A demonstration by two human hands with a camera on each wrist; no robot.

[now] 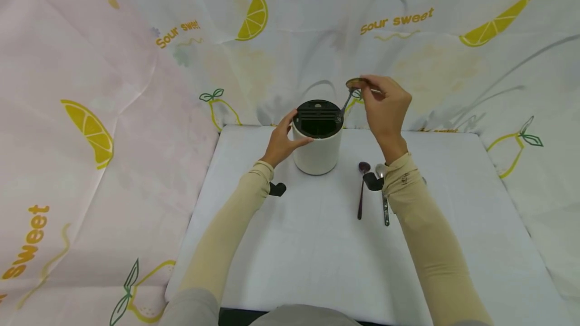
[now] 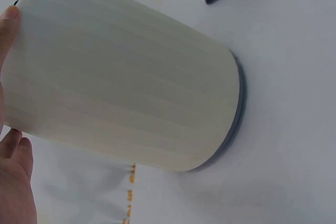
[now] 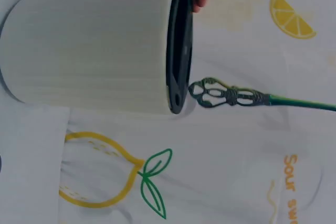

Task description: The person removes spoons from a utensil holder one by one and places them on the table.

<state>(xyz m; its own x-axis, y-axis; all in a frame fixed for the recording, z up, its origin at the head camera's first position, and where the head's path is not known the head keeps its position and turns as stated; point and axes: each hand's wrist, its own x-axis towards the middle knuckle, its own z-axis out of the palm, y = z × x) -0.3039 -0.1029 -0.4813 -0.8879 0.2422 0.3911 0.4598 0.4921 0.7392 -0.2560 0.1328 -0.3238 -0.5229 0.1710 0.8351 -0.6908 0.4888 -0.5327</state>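
Observation:
A white cylindrical container [image 1: 317, 157] with a black slotted top [image 1: 318, 105] stands upright toward the back of the table. My left hand [image 1: 282, 142] holds it near the rim, thumb in front and fingers at the left side. By its bowl end, my right hand [image 1: 387, 104] pinches a spoon [image 1: 348, 100], its handle slanting down. The ornate openwork tip of the spoon handle [image 3: 231, 96] is right at the black rim in the right wrist view. In the left wrist view the container's smooth wall [image 2: 126, 77] fills much of the picture.
A dark reddish spoon [image 1: 361, 192] lies on the white table [image 1: 308, 245], right of the container. Beside it lies a silver spoon [image 1: 385, 210], partly hidden by the right wrist's black camera mount [image 1: 373, 181]. A lemon-printed cloth [image 1: 299, 44] hangs close behind the table.

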